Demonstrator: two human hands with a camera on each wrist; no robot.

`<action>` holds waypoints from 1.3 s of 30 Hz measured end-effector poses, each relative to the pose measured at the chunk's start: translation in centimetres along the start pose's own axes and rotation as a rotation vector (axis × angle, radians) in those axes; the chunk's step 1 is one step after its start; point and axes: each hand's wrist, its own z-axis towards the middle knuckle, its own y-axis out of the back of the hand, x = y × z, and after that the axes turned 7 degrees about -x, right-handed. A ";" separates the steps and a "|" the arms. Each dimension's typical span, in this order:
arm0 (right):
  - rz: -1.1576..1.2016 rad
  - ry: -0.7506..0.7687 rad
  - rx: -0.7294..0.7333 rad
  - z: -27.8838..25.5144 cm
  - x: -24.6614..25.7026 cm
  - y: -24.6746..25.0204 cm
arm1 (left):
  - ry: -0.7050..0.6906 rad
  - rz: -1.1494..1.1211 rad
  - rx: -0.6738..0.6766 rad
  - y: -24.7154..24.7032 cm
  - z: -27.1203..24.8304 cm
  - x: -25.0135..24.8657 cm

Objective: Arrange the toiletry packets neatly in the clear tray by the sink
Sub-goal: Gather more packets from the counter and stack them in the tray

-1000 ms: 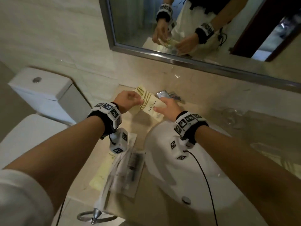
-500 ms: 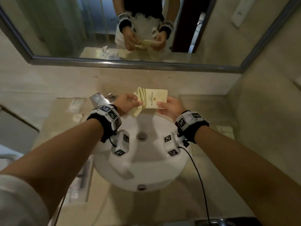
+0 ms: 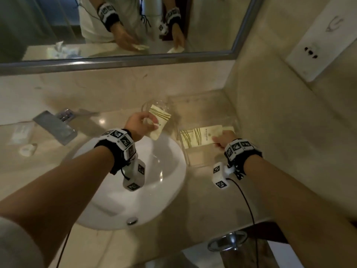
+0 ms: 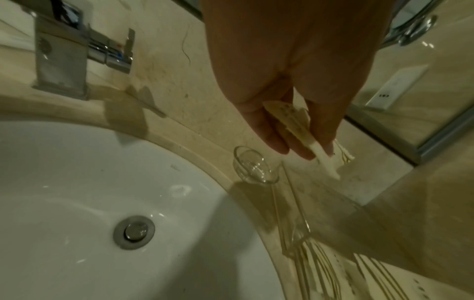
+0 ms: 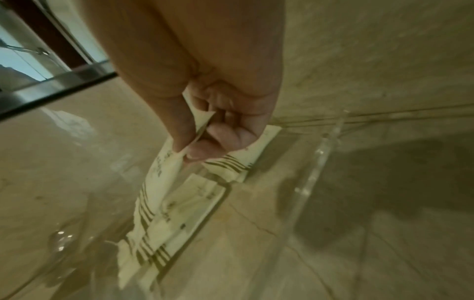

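A clear tray (image 3: 190, 161) stands on the counter right of the sink. Cream packets with gold stripes (image 3: 190, 139) lie in it. My right hand (image 3: 222, 137) pinches one packet (image 3: 209, 134) by its end, low inside the tray; in the right wrist view thumb and forefinger (image 5: 197, 150) grip the packet (image 5: 159, 182) over another one lying flat (image 5: 195, 203). My left hand (image 3: 152, 123) holds a second striped packet (image 3: 161, 118) above the sink's far rim, left of the tray. Its fingers (image 4: 295, 138) clamp that packet (image 4: 325, 162) edge-on.
The white basin (image 3: 154, 190) lies below my left arm, with a chrome faucet (image 3: 56, 126) at its back left. A clear glass (image 3: 156, 107) stands beside the tray's left wall. Small wrapped items (image 3: 28, 149) sit on the left counter. A wall socket (image 3: 313, 51) is at the right.
Both hands held the packets together over the sink. They have since parted: my right hand carried one packet right and down into the tray, while my left keeps another.
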 end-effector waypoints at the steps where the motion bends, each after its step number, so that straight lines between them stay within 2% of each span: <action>1: -0.017 0.001 0.010 0.6 -0.7 -0.1 | 0.010 -0.003 0.010 -0.6 0.1 0.1; 6: -0.089 -0.084 0.088 1.2 -1.4 -1.5 | 0.040 -0.008 0.030 -2.3 0.6 0.8; 9: 0.019 -0.120 0.097 1.8 -1.3 -2.8 | 0.039 0.006 0.032 -2.8 0.9 1.1; 21: 0.487 -0.159 0.010 3.3 -1.1 -5.5 | 0.042 -0.028 0.099 -3.2 1.8 1.8; 24: 0.522 -0.195 -0.002 2.8 -0.5 -5.0 | 0.033 -0.057 0.130 -3.5 1.6 1.3; 26: 0.446 -0.234 -0.052 2.5 0.0 -4.5 | 0.034 -0.032 0.143 -3.7 1.6 0.8; 29: 0.213 -0.131 -0.177 2.3 0.0 -3.9 | 0.073 -0.044 0.174 -3.9 1.7 0.2; 31: 0.219 0.005 -0.198 1.3 0.3 -3.4 | 0.068 -0.048 0.218 -4.2 1.6 -0.4; 33: 0.313 0.103 -0.053 -0.1 0.8 -2.9 | 0.024 0.007 0.242 -4.7 1.5 -1.2; 36: 0.397 0.125 0.299 -2.3 1.5 -2.6 | -0.019 0.007 0.251 -5.8 0.9 -2.1; 37: 0.447 0.122 0.356 -2.7 1.6 -2.6 | -0.032 0.006 0.263 -6.1 0.8 -2.3; 39: 0.548 0.135 0.341 -3.1 1.6 -2.7 | -0.062 0.020 0.305 -6.7 0.6 -2.7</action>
